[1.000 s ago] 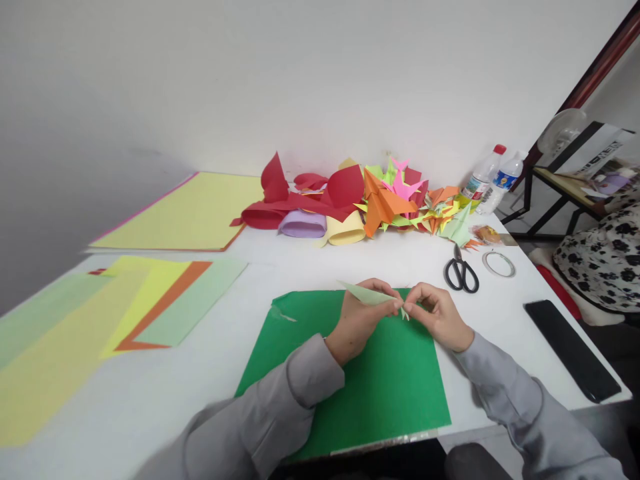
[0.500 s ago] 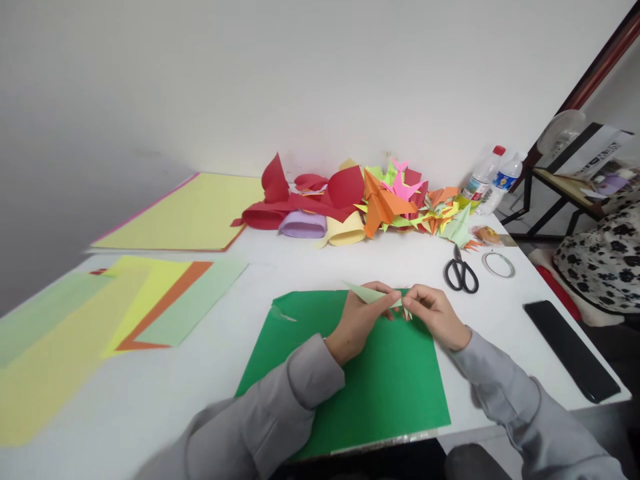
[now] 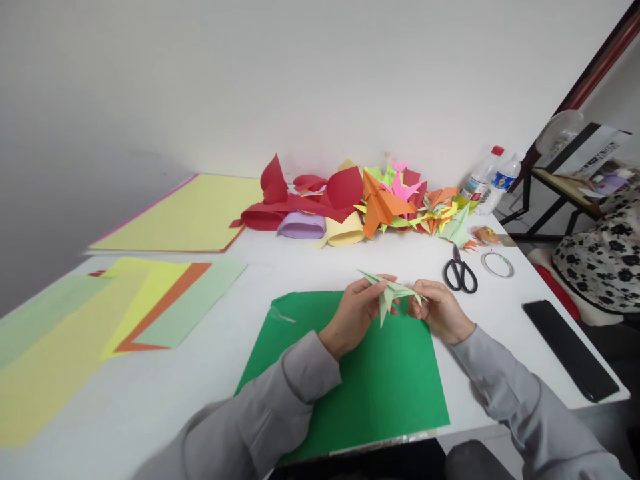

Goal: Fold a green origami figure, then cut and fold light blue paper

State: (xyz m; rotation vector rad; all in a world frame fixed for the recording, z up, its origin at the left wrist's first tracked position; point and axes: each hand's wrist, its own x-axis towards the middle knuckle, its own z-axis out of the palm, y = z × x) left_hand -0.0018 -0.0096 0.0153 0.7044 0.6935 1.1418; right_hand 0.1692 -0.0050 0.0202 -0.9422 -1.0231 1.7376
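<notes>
Between my two hands is a pale green folded paper figure (image 3: 388, 297) with several pointed ends, held above the far part of a green sheet (image 3: 380, 380). My left hand (image 3: 353, 313) pinches its body between thumb and fingers. One point reaches up and left over that hand, and another hangs downward. My right hand (image 3: 440, 310) closes thumb and fingers on the thin tip at the figure's right end. Part of the figure is hidden behind my left fingers.
Black-handled scissors (image 3: 460, 272), a tape roll (image 3: 497, 264) and a black phone (image 3: 570, 350) lie to the right. Folded paper pieces (image 3: 383, 203) and two bottles (image 3: 480, 177) stand along the wall. Coloured paper sheets (image 3: 185, 307) cover the left. A patterned garment (image 3: 600, 260) shows far right.
The figure has been turned so its points spread into view, one hanging down. My right hand has moved slightly right, away from my left, and now grips the right tip.
</notes>
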